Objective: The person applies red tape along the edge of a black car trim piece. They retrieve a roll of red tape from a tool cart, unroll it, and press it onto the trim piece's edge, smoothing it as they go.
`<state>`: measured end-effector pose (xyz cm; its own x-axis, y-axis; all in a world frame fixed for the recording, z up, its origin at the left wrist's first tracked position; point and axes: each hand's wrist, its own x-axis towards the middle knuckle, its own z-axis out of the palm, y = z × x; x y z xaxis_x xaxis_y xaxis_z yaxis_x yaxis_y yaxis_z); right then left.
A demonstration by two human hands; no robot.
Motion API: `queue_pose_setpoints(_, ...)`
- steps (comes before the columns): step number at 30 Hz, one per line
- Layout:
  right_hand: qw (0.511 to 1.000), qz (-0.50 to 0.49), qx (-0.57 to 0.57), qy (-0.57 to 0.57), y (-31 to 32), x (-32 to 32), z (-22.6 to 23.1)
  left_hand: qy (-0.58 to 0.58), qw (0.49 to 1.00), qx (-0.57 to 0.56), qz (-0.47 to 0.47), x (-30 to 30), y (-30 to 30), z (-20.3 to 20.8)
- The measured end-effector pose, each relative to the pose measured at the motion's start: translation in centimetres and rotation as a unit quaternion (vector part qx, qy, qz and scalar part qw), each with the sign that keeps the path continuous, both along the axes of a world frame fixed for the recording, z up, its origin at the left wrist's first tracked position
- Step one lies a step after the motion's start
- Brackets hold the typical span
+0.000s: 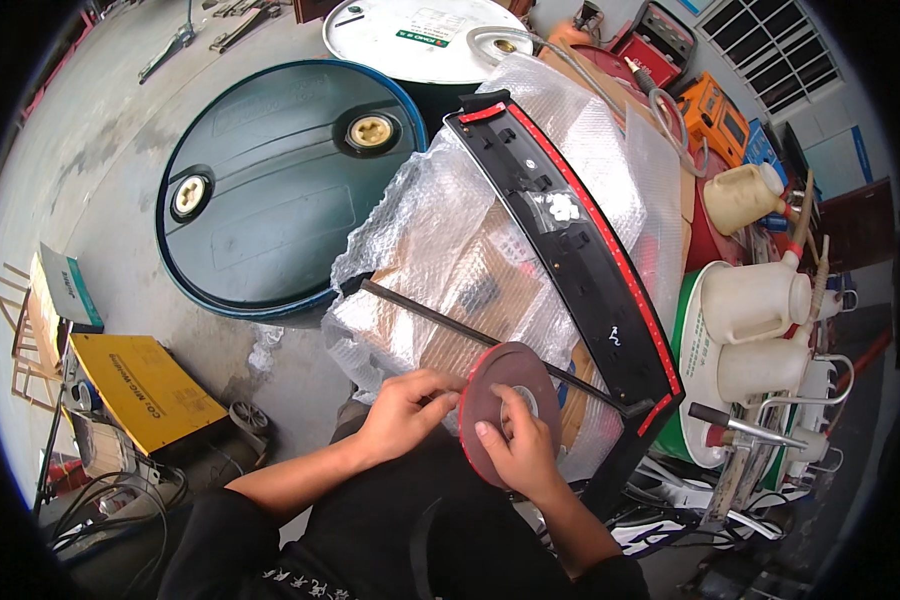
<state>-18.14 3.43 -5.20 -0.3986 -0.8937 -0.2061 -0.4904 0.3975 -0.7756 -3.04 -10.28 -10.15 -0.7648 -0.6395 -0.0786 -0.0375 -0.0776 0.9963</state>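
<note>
My right hand (525,455) holds a flat roll of tape (525,368) with a red edge and a brown side face, its fingers at the core. With thumb and fingers pinched together, my left hand (410,412) is at the roll's left rim; whether a loose tape end is between them cannot be made out. Beyond the roll lies a long, curved black trim panel (592,285) with red-backed tape (604,230) along its right edge and short ends. A small clear bag of white pieces (562,208) rests on it. A thin black strip (440,321) crosses below the panel's left side.
Bubble wrap (410,225) and cardboard lie under the panel. A dark green drum (270,180) stands at the left, a white-topped drum (410,35) behind it. Pale plastic jugs (760,305) crowd the right side. A yellow welding machine (150,385) sits on the lower left.
</note>
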Motion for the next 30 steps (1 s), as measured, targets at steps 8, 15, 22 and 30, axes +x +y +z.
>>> queue_pose_setpoints(8, 0.998, 0.048, 0.037, 0.026, -0.5, 0.5, 1.1, -0.030, 1.000, 0.002, -0.006, 1.1, -0.1, 0.8)
queue_pose_setpoints(15, 0.996, 0.075, 0.050, 0.022, -0.4, 0.8, 0.8, 0.015, 0.988, 0.139, -0.069, 1.8, -0.5, -1.0)
queue_pose_setpoints(22, 0.996, 0.062, 0.062, -0.006, -0.3, 1.0, 0.7, 0.020, 0.987, 0.130, -0.087, 2.3, -0.5, -2.2)
queue_pose_setpoints(30, 0.998, 0.040, 0.052, -0.009, 0.0, 0.5, -0.3, 0.025, 0.989, 0.119, -0.082, 2.2, 0.0, -2.0)
